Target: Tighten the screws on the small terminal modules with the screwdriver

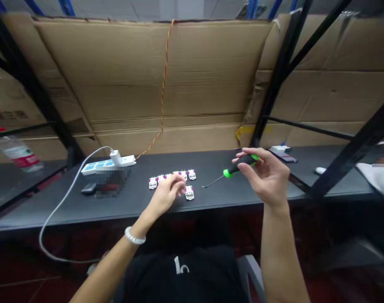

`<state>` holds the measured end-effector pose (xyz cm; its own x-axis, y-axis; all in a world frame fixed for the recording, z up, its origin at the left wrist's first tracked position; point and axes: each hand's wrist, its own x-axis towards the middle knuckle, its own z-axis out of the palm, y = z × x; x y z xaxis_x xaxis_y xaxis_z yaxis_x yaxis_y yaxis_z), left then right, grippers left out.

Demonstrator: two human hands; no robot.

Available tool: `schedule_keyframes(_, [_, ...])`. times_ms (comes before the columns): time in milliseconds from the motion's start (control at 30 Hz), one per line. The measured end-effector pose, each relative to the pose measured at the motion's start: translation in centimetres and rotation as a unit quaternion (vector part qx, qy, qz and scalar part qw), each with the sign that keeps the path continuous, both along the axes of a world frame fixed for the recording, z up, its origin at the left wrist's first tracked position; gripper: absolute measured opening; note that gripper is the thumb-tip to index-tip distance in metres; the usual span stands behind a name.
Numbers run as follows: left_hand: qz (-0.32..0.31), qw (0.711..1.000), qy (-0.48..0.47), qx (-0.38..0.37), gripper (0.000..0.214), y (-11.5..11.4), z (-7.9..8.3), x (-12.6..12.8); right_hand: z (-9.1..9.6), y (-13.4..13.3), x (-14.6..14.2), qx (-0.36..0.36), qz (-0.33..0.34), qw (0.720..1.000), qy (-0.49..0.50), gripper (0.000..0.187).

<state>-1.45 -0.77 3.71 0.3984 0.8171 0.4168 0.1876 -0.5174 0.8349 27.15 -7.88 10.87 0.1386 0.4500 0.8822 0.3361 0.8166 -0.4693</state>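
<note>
My right hand is raised over the black table and grips a screwdriver with a black and green handle, its thin shaft pointing down-left towards the table. My left hand rests on the table with fingers curled at a row of several small white and purple parts. One such part lies apart, just right of my left fingers. Whether those fingers pinch a part is hidden.
A white power strip with a plugged charger and a white cable lies at the back left. A dark object sits beside it. A plastic bottle stands far left. Cardboard walls back the table. Black frame bars cross on the right, near a small white device.
</note>
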Motion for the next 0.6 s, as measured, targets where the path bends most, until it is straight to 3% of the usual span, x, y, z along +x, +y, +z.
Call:
schedule_keyframes(300, [0.016,0.997,-0.025,-0.064,0.020,-0.6,-1.7,-0.8,-0.4,0.4,-0.8,-0.014,0.022,0.999,-0.022,0.035])
schedule_keyframes(600, [0.063,0.988,0.109,0.084,0.019,-0.2,-3.3,-0.9,-0.5,0.6,-1.2,-0.020,0.028,0.999,-0.037,0.035])
